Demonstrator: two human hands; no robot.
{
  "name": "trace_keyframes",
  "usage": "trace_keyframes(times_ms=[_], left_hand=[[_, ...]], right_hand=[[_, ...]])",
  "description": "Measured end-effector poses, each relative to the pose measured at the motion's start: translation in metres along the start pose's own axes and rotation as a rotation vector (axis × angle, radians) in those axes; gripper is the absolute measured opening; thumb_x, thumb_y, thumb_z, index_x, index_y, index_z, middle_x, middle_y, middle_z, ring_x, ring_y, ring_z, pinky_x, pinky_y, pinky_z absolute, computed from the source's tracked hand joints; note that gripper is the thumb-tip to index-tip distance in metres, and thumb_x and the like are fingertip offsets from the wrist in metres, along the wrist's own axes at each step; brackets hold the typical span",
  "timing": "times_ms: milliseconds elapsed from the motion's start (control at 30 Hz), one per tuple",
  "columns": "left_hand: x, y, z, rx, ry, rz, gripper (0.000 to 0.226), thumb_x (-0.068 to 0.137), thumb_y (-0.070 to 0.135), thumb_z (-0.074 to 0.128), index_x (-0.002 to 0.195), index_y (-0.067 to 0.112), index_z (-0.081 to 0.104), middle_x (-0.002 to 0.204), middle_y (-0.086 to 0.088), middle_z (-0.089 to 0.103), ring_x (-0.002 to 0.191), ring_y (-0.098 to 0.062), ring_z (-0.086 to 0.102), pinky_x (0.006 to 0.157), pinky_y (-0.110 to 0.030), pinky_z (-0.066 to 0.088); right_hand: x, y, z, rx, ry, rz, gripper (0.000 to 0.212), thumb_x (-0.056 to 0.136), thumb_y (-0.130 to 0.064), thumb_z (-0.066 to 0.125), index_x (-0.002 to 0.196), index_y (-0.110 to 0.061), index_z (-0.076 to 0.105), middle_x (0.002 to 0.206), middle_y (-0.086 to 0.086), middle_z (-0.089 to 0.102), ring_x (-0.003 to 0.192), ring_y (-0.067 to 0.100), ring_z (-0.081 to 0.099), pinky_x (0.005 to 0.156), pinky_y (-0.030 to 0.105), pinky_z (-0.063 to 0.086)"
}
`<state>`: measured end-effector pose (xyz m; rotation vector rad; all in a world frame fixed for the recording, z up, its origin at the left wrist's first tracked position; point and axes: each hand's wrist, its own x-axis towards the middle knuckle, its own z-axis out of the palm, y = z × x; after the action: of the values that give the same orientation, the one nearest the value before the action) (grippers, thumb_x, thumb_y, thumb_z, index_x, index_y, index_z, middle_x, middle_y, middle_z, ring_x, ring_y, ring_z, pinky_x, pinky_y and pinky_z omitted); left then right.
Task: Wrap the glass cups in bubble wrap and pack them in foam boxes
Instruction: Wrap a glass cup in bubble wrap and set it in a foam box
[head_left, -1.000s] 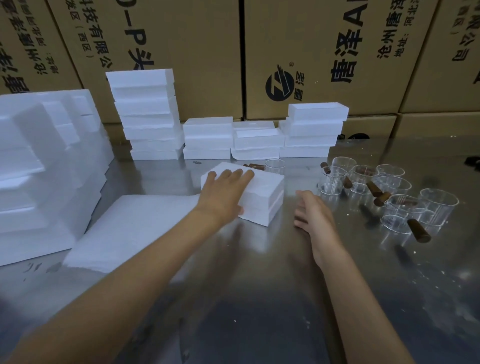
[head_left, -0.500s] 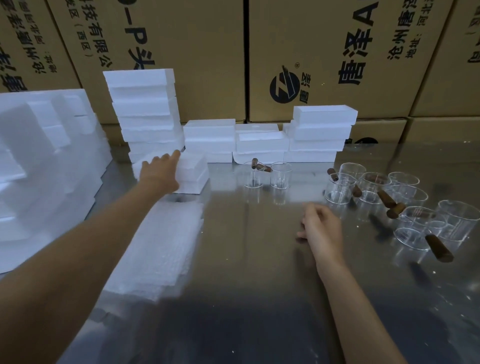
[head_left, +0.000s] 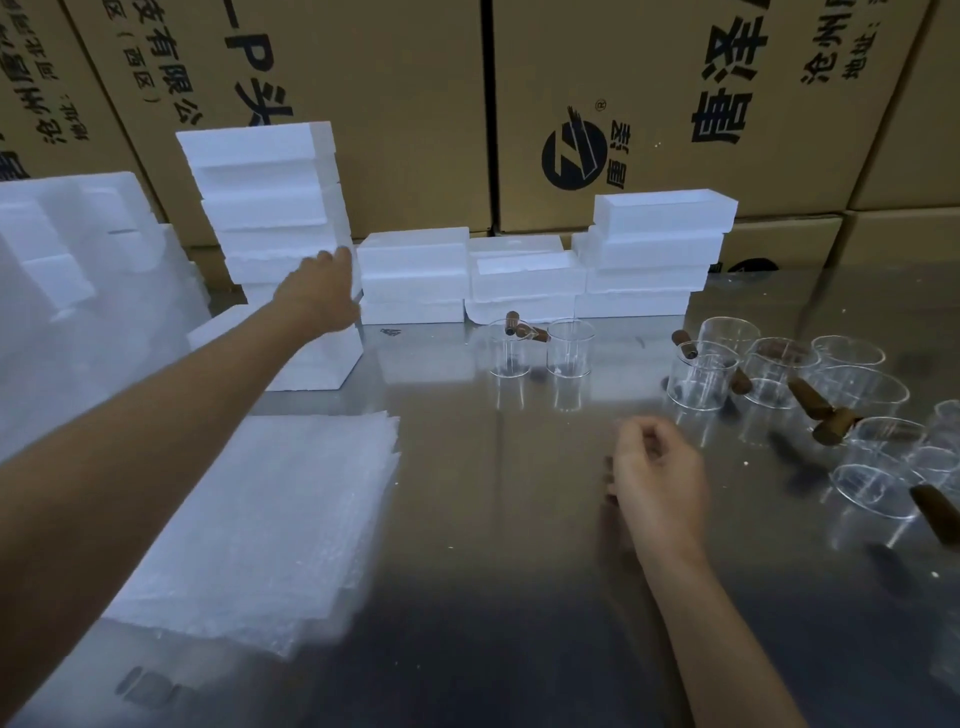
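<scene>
At the far left, the stack of bubble wrap sheets (head_left: 270, 525) lies on the steel counter (head_left: 493, 597). Above it the left hand (head_left: 324, 293) reaches out, fingers extended, against the tall pile of foam boxes (head_left: 270, 208), with a closed foam box (head_left: 317, 358) just below it. The right hand (head_left: 657, 480) hovers loosely curled and holds nothing. The glass cups (head_left: 701, 379) with brown handles stand to the right. A clean release probably means seating the box flush so the leaning pile stays steady.
</scene>
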<state>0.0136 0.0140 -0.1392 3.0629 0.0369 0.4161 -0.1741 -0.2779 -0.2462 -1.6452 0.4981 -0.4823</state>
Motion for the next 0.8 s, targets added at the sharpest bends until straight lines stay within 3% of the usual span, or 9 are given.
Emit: trace_keyframes(times_ms=[167,333,500,600,800], left_hand=[[0.03,0.073,0.028,-0.212,-0.067,0.218,0.051,0.094,0.008,0.052,0.144,0.005,0.039,0.146,-0.017,0.043,0.133,-0.034,0.041,0.108,-0.041,0.037],[0.062,0.137,0.055,-0.171,-0.109,0.288,0.065,0.098,0.014,0.051,0.156,0.007,0.023,0.163,-0.01,0.022,0.149,-0.028,0.022,0.118,-0.037,0.024],[0.078,0.166,0.075,0.06,0.028,0.196,0.042,0.098,0.014,0.047,0.137,0.0,0.047,0.145,-0.017,0.04,0.132,-0.034,0.036,0.105,-0.043,0.037],[0.078,0.168,0.081,0.054,0.1,0.153,0.039,0.098,0.013,0.048,0.135,0.003,0.05,0.137,-0.018,0.046,0.127,-0.033,0.04,0.101,-0.041,0.038],[0.065,0.161,0.07,-0.015,0.177,0.231,0.028,0.098,0.011,0.049,0.123,0.002,0.058,0.13,-0.017,0.052,0.121,-0.033,0.043,0.1,-0.042,0.038]], right_hand=[[0.004,0.004,-0.001,0.005,-0.002,0.011,0.015,0.087,-0.031,0.054,0.08,-0.024,0.065,0.069,-0.003,0.067,0.074,0.022,0.067,0.078,0.052,0.058],[0.007,0.008,-0.004,0.002,-0.015,0.001,0.016,0.09,-0.03,0.054,0.078,-0.025,0.064,0.068,-0.006,0.067,0.068,0.014,0.065,0.071,0.04,0.056],[0.008,0.008,-0.008,0.0,-0.026,0.002,0.017,0.091,-0.029,0.053,0.078,-0.025,0.063,0.066,-0.007,0.065,0.064,0.011,0.063,0.066,0.033,0.053],[0.01,0.008,-0.007,-0.009,-0.028,0.009,0.017,0.091,-0.031,0.052,0.079,-0.027,0.064,0.066,-0.007,0.064,0.066,0.012,0.064,0.069,0.036,0.056],[0.012,0.008,-0.005,0.01,-0.02,0.026,0.016,0.09,-0.029,0.053,0.08,-0.026,0.065,0.065,-0.012,0.063,0.066,0.013,0.062,0.074,0.046,0.059]])
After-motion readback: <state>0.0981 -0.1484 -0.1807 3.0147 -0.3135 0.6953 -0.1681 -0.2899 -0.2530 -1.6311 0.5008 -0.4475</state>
